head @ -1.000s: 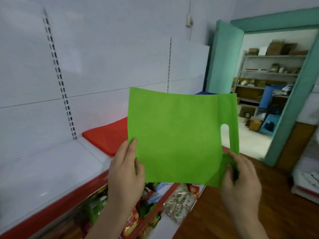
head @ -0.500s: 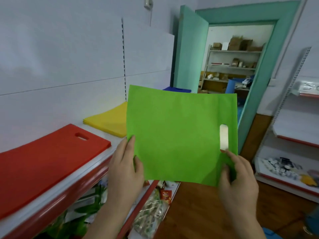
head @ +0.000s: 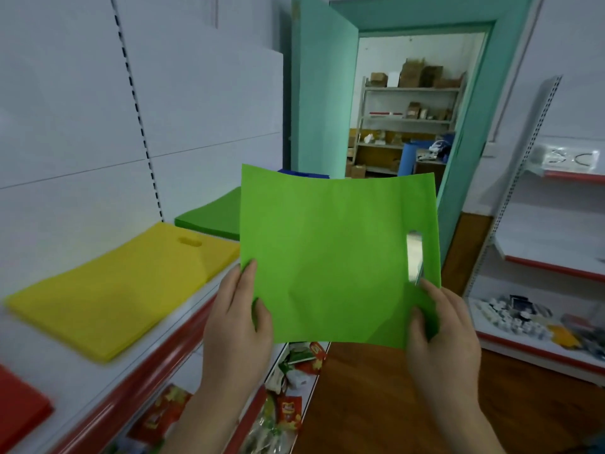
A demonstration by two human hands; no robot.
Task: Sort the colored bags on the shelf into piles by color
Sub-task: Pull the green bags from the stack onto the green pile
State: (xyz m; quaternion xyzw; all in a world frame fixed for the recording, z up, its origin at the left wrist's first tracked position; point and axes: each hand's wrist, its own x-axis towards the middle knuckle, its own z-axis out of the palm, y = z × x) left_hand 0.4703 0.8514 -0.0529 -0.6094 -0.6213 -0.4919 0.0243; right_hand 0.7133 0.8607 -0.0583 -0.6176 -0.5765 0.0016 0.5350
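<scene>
The flat lime-green non-woven bag (head: 334,257) with the die-cut slot handle is held up in the air at chest height, the left hand (head: 237,322) pinching its lower corner at seven o'clock and the right hand (head: 442,329) pinching the corner at five o'clock, below the slot. It looks feather-light, floppy and matte, bowing along its top edge, so both corners seem the best hold. The stack of green bags (head: 212,216) lies on the white shelf (head: 98,371) at ten o'clock, beyond the yellow pile (head: 114,283).
</scene>
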